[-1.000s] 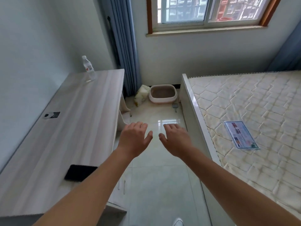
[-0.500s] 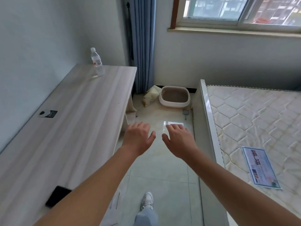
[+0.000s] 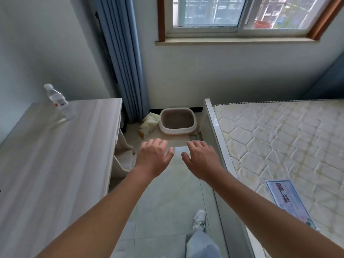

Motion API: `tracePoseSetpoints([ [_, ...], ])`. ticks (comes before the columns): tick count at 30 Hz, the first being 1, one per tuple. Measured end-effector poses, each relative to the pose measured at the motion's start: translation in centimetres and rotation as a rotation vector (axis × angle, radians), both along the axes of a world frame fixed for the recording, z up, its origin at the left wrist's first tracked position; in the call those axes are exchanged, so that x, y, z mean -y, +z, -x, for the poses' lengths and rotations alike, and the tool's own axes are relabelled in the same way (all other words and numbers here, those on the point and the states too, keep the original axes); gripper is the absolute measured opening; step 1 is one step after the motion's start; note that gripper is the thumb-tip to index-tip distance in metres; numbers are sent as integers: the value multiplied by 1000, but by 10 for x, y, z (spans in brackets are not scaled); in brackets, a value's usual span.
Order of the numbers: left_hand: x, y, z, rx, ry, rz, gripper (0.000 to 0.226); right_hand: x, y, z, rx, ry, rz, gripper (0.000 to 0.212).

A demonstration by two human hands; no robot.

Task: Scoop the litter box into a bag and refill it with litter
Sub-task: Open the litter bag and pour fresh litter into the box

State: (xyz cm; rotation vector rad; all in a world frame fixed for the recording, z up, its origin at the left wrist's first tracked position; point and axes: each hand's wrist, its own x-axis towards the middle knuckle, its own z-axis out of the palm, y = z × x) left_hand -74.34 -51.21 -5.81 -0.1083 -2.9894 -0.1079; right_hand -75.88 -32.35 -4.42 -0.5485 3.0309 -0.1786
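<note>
The likeliest trouble, as I judge it, is the tight aisle: the floor (image 3: 167,198) runs narrow between the tabletop (image 3: 55,155) off my left hand (image 3: 152,157) and the bed frame (image 3: 221,144) off my right hand (image 3: 202,161). The tiles look glossy, so a hurried step could skid my shoe (image 3: 199,218) or clip the frame.

The litter box (image 3: 177,131) sits on the floor beyond my fingertips, well apart from them, against the wall under the window, with brownish litter in it. A crumpled pale bag (image 3: 149,123) lies just beside it, ahead and to the left of my left hand. It is slumped, so I expect it to fold shut or tip while I scoop into it, dropping clumps on the tiles. A small grey thing (image 3: 193,137) on the floor just past my right hand, near the box's front corner, may be the scoop, but it is too small to be sure. Whether that bag holds fresh litter I cannot tell.

Both hands reach out in front of me, palms down, fingers loosely spread and slightly curved. They hold nothing and touch nothing, and they sit near each other, thumbs facing across a gap
</note>
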Motion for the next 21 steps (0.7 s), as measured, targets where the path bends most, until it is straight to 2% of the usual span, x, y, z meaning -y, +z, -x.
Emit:
tracePoseSetpoints([
  [5,1,-8,73,44,71,37,59,-3,-15,89,22,43,41,44],
  [11,3,2,154,3,161,3,61,10,-16,192,26,135,66,45],
  [21,53,-16,259,65,220,-5,62,67,-29,310,68,204,64,42],
])
